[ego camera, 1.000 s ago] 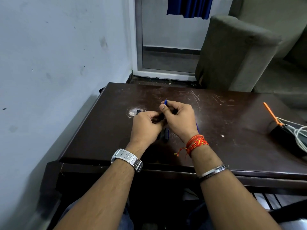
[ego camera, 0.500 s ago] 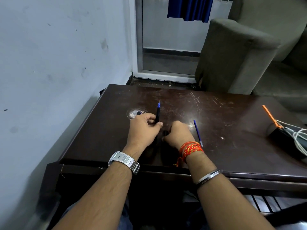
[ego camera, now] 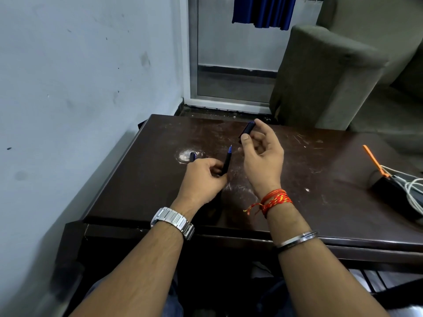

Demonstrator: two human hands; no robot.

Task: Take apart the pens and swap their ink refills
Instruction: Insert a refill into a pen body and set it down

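head view: the left hand (ego camera: 201, 177) is curled around the lower end of a dark pen (ego camera: 226, 161), holding it just above the desk (ego camera: 320, 202). the pen's long axis runs up and away from the person, leaning a little to the right, with its blue tip (ego camera: 230, 148) pointing toward the far edge of the desk. holding it by the tail end with the tip free looks like a way to keep the working end open for reassembly, though that is a judgement. a second small dark piece with a blue end (ego camera: 192, 156) shows just beyond the left knuckles, over a pale worn patch on the desk; whether the hand holds it or it lies on the desk i cannot tell.

the right hand (ego camera: 263, 156) is raised higher and farther out, thumb and forefinger pinching a short dark barrel piece (ego camera: 247, 130), the other fingers loosely spread. that piece slants up and to the right, its lower end aimed back down toward the pen tip, so the two parts are near but apart and roughly in line. it looks ready to be slid onto the pen.

off to the right, an orange tool (ego camera: 372, 159) and white cable (ego camera: 412, 188) lie well apart from the work.
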